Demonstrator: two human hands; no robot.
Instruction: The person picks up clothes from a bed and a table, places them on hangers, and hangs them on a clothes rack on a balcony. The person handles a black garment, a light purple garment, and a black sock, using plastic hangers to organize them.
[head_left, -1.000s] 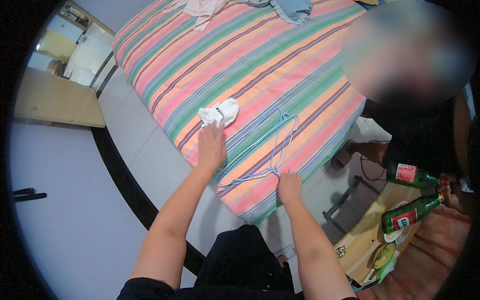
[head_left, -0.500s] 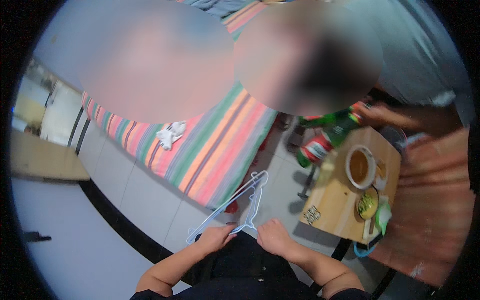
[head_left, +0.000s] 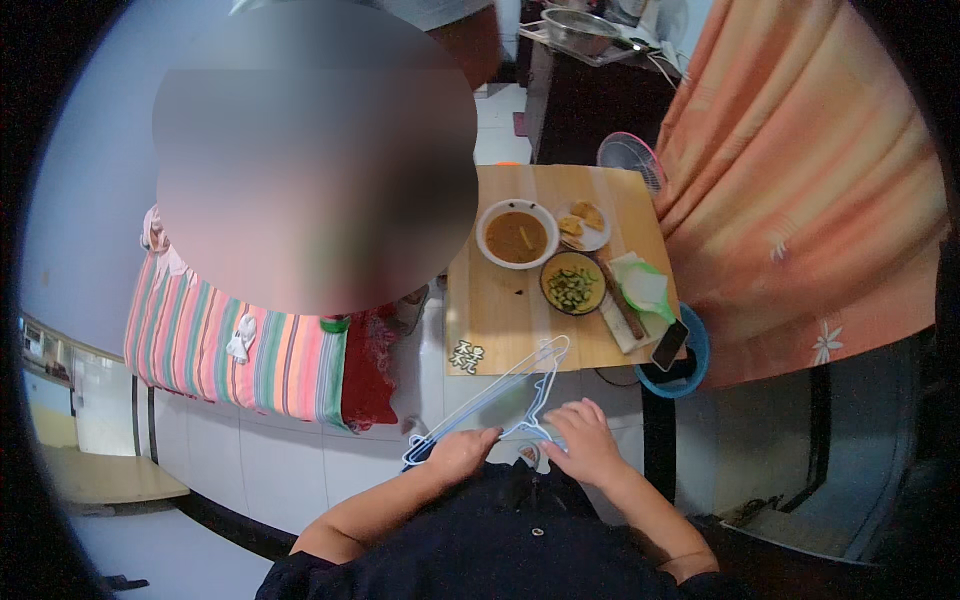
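1. Here, in the head view, the left hand (head_left: 463, 453) is curled around the blue and white hangers (head_left: 522, 428), gripping them by their lower side.
2. The right hand (head_left: 585, 437) is at their other end, its fingers loosely bent and its thumb by the wire; whether it grips them or merely touches, I cannot tell.
3. The hangers are in front of the person's body, tilted, with the far end overlapping the near edge of the table (head_left: 485, 330); contact with the wood cannot be made out.
4. On the table are a white bowl (head_left: 481, 235) of brown soup, a plate (head_left: 595, 240) of yellow pieces and, just beside both, a dish (head_left: 598, 288) of green pieces.
5. A phone (head_left: 670, 345) shows at the near right corner, overlapping the blue basin (head_left: 703, 335).
6. To the right hangs an orange curtain (head_left: 790, 200).
7. To the left, well apart from the hands, is the striped bed (head_left: 290, 370), with a crumpled white cloth (head_left: 242, 338) on it.
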